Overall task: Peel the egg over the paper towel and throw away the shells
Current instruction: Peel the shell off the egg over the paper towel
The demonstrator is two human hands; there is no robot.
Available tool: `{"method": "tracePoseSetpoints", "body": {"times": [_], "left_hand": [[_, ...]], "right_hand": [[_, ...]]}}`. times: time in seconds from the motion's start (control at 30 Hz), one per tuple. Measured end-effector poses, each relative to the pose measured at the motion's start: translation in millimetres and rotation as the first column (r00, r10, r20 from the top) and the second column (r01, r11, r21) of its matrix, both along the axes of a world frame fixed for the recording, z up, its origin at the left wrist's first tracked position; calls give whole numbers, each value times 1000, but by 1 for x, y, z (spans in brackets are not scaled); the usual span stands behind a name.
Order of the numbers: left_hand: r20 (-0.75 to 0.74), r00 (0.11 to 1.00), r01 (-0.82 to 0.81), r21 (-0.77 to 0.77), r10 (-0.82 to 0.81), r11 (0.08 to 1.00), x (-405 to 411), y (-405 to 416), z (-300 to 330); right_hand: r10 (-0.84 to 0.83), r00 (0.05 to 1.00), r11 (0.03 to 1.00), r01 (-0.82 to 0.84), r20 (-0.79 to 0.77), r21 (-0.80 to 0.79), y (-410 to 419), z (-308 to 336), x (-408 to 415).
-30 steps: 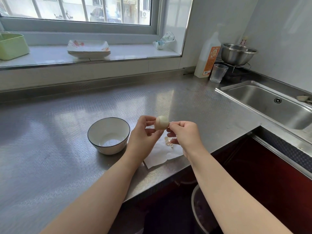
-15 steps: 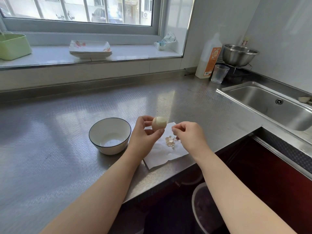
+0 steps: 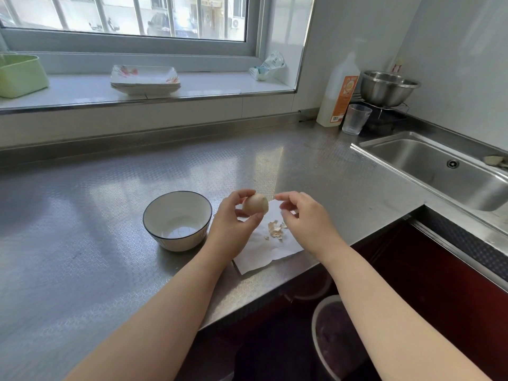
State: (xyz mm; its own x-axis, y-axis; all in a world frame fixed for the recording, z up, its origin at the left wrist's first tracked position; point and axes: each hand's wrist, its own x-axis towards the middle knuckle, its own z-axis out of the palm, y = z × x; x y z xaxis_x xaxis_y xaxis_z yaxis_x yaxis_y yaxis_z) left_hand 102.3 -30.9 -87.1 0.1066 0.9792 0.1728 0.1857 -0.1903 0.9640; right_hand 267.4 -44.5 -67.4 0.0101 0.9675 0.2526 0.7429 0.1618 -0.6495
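One head cam only, wide-angle, looks fwd and down from above the counter (image 3: 82, 229). Near view: both forearms reach in from bottom edge; window at top.

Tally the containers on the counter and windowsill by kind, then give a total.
Bowls: 2, the white bowl and the steel bowl
Cups: 1, the clear cup
Bottles: 1, the white bottle
Plates: 1 stack of plates
Tubs: 1, the green tub
Total: 6
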Motion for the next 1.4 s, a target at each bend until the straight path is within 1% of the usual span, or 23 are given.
{"method": "tracePoseSetpoints", "body": {"times": [0.07,0.1,0.23,0.33,0.4,0.57,0.7,0.8,0.9,0.97,1.03,1.1,1.3,1.37,1.4], "left_hand": [[-29,999,15,30,-14,999,0,1,-3],[-47,999,27,43,-25,999,0,1,-5],[-91,994,74,74,-67,995,1,1,-7],[-93,991,105,65,-99,992,1,1,-8],[-93,990,111,56,-106,992,1,1,-8],[-66,994,90,20,-88,996,2,2,-6],[-47,994,104,24,-103,994,1,1,-3],[-55,991,121,36,-119,992,1,-1,-2],[-48,994,102,59,-99,993,1,0,-2],[-21,998,62,68,-61,996,0,1,-2],[0,999,47,74,-47,996,-1,1,-1],[-2,999,52,72,-52,996,-1,1,-1],[7,999,30,75,-31,997,-1,2,-1],[12,999,34,79,-35,996,-1,3,-2],[19,999,40,71,-41,997,-1,4,-2]], "right_hand": [[40,999,993,-38,-19,114,0,3,-1],[65,998,988,-65,4,140,1,4,-2],[111,983,976,-136,145,172,6,5,-4],[122,984,969,-146,126,199,8,5,0],[137,979,953,-172,152,248,8,5,2],[113,942,891,-237,317,388,6,3,0],[85,913,862,-268,398,431,7,1,0],[65,909,863,-259,413,434,9,-2,1],[21,937,878,-184,349,441,9,-5,4],[-26,954,907,-104,299,409,10,-8,9],[-33,962,935,-66,272,348,10,-10,13],[-16,968,958,-56,249,280,9,-10,13],[50,969,981,-93,243,169,9,-8,10],[69,976,983,-102,208,152,11,-5,9],[73,984,982,-99,162,159,10,-1,8]]}}
